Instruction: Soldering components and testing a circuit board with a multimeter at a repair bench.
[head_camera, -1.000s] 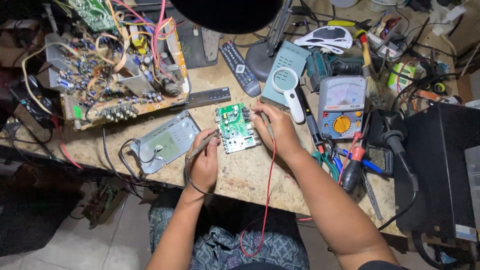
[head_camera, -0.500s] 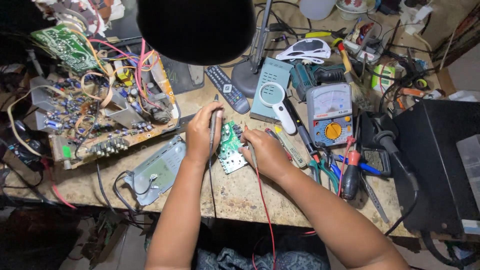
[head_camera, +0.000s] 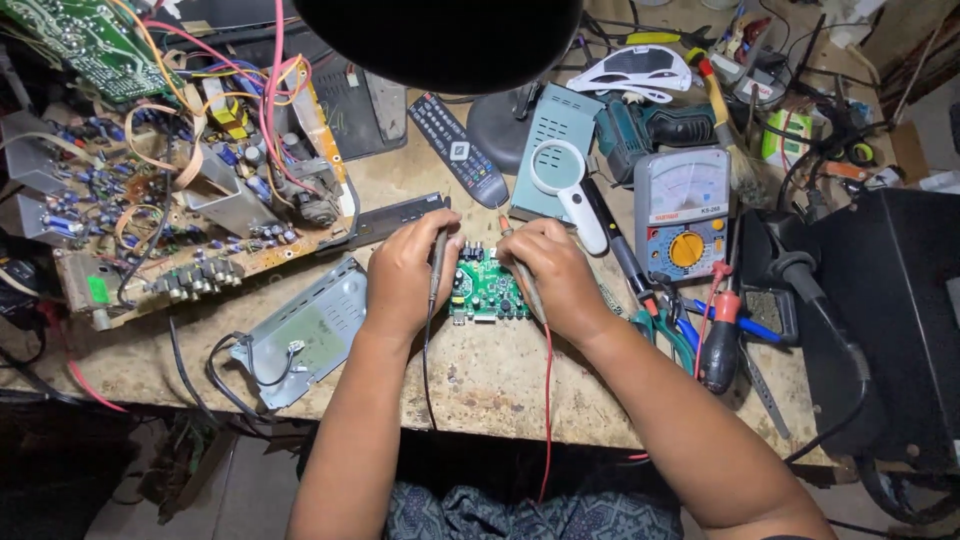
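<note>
Both hands work over the green board (head_camera: 488, 290), which lies flat on the bench (head_camera: 480, 380) near its front edge, between the metal cover (head_camera: 305, 335) and the meter (head_camera: 683, 212). Left hand (head_camera: 405, 275) pinches the black probe (head_camera: 437, 258), its wire running down toward the lap; right hand (head_camera: 555, 272) pinches the red probe (head_camera: 522, 280), its red lead (head_camera: 547, 400) trailing off the bench edge. Which points the tips touch is hard to tell, as the fingers cover them.

Done well, this wants each tip held steady on one contact only, wrists resting on the bench, and the leads kept off the board.

Half a second ago the left hand was raised above the board's left edge; now both hands flank it, and the view sits closer over the board.
</note>
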